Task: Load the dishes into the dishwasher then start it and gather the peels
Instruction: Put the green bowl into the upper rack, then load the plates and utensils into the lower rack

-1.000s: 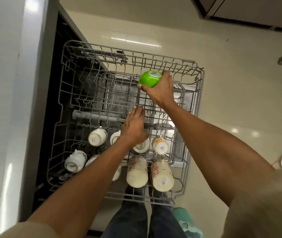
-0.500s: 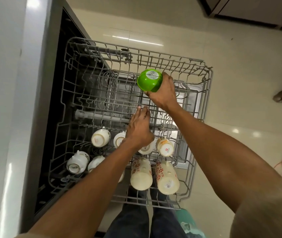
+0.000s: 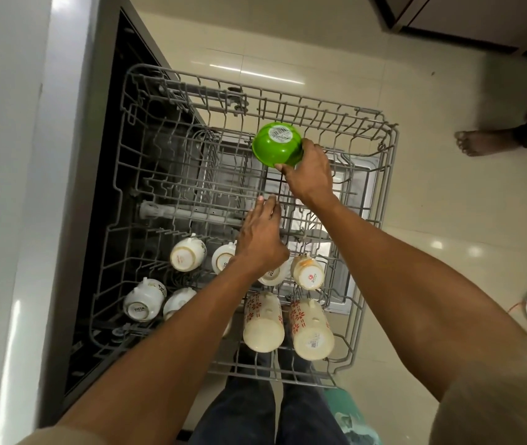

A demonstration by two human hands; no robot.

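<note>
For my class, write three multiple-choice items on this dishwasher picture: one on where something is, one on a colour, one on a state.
1. Where do the two tall floral mugs lie?
A. at the rack's near edge, by the person's legs
B. at the far rail
C. on the floor

2. What colour is the bowl?
A. white
B. green
C. red

3. How is the bowl turned?
A. upright, opening upward
B. inverted, labelled base upward
C. lying flat on the floor

Answers:
1 A: both lie side by side at the near end of the rack.
2 B: it is bright green.
3 B: its barcode sticker on the base faces the camera while the right hand holds its rim; the left hand is open.
</note>
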